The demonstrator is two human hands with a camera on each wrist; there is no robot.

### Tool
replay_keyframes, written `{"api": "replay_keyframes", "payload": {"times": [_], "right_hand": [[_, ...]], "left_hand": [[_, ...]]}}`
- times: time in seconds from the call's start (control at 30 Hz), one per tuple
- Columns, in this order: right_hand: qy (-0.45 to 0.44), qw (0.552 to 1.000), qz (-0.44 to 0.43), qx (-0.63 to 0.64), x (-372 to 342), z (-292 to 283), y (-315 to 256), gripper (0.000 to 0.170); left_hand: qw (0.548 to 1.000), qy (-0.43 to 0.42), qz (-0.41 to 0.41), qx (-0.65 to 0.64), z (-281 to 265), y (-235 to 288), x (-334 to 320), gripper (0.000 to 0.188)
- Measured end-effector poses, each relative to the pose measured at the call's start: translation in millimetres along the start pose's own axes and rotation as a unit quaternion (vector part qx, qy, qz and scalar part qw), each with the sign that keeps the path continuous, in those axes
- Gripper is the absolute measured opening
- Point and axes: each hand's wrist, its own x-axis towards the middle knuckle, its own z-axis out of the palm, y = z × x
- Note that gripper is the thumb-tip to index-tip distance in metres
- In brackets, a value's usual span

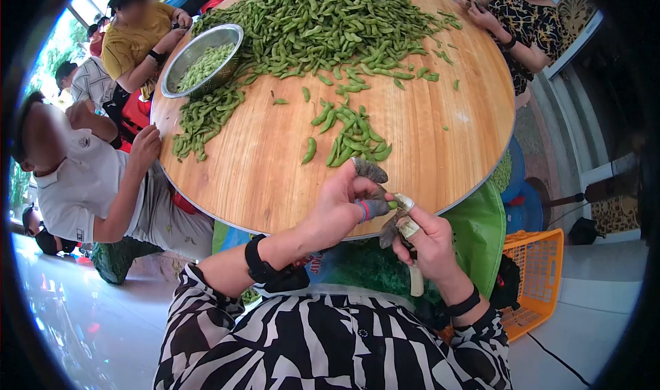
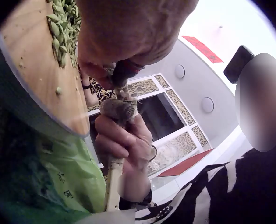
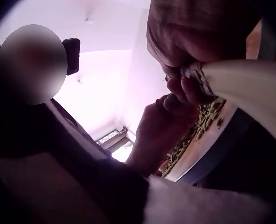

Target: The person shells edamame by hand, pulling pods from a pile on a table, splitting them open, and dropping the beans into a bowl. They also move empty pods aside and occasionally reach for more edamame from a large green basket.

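Both hands meet at the table's near edge around a small green pod [image 1: 392, 204]. The left hand [image 1: 337, 208], with grey covers on its fingers and a red band, pinches one side of it. From the other side the right hand [image 1: 430, 242] grips it, its fingertips wrapped in pale and grey covers. A pale strip [image 1: 416, 281] hangs below the right hand; it also shows in the left wrist view [image 2: 113, 186]. Fingers hide most of the pod in both wrist views. A small group of pods [image 1: 354, 139] lies just beyond the left hand.
A large pile of pods [image 1: 323, 26] covers the far side of the round wooden table [image 1: 261, 156]. A metal colander [image 1: 234, 57] of shelled beans stands at the left. People sit around. An orange crate [image 1: 550, 280] and green bag [image 1: 481, 235] are at the right.
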Motion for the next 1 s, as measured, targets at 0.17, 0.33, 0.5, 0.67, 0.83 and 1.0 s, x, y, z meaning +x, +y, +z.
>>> {"api": "replay_keyframes", "payload": {"times": [0.17,0.33,0.5,0.67,0.83,1.0], "right_hand": [[-0.006,1.000,0.002,0.017,1,3,2,0.037],[-0.001,1.000,-0.022,0.002,1,2,8,0.035],[0.010,1.000,-0.019,0.021,0,2,10,0.032],[-0.025,0.998,-0.008,0.065,-3,-6,16,0.031],[-0.005,0.954,-0.156,-0.258,-2,-8,18,0.036],[0.033,0.954,-0.140,-0.264,-4,-4,12,0.029]], "left_hand": [[0.999,0.008,0.031,0.004,1,-4,-3,0.046],[1.000,0.008,0.029,0.003,2,-2,-6,0.045],[0.999,0.009,0.012,-0.035,1,-5,-7,0.044],[0.966,-0.056,-0.088,-0.237,-7,-12,1,0.040],[0.984,-0.050,-0.061,-0.160,-3,-8,-3,0.039],[0.996,-0.057,-0.041,-0.049,3,-7,-7,0.039]]}}
